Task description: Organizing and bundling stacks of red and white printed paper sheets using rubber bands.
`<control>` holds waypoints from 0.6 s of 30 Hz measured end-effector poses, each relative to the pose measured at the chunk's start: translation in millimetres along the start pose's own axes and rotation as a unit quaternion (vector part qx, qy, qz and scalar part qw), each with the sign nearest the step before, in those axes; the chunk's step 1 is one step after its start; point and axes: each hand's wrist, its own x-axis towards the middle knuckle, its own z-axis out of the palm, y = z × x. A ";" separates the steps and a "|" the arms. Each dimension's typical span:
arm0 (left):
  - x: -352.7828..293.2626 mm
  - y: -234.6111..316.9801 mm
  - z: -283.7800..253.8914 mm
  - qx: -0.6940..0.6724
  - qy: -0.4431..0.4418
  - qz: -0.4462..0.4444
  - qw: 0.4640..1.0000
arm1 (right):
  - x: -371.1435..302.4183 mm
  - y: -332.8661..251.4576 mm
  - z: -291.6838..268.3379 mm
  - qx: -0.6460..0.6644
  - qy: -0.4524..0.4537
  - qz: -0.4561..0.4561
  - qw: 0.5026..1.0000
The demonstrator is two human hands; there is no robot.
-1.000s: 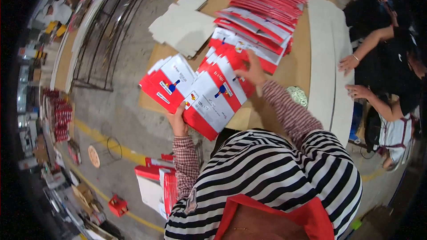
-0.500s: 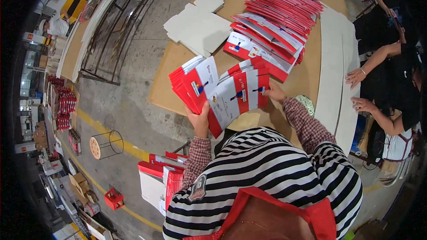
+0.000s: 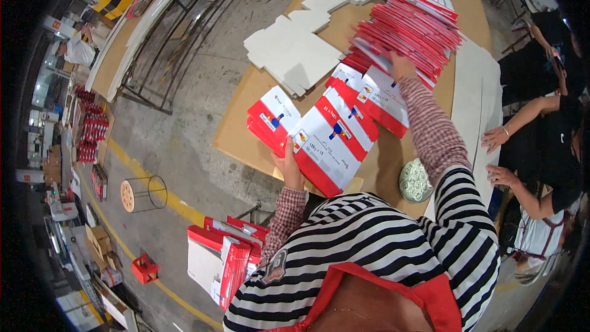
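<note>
The left hand (image 3: 287, 167) clamps the edge of a fanned sheaf of flat red-and-white cartons (image 3: 335, 154), printed with dark lettering, blue pictures and small red-and-yellow emblems, above the surface (image 3: 236, 130). Well apart, the right hand (image 3: 402, 66) touches a carton stack (image 3: 424, 31); its blurred grip cannot be told. Pale green bands (image 3: 416, 179) lie beside the right forearm.

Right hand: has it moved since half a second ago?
Yes: the right hand has moved forward, away from the pale bands, to the red-and-white carton stack.
</note>
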 end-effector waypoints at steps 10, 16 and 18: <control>18.3 -11.1 17.9 0.024 0.013 -0.020 0.999 | -207.7 -180.6 -54.2 0.292 -0.079 -0.070 0.951; 18.1 -4.5 19.9 0.151 -0.069 0.046 0.985 | -255.0 -226.0 -7.6 0.360 0.051 -0.238 0.901; 17.1 1.9 22.7 0.171 -0.081 0.068 0.980 | -260.6 -223.5 -9.7 0.348 0.065 -0.297 0.887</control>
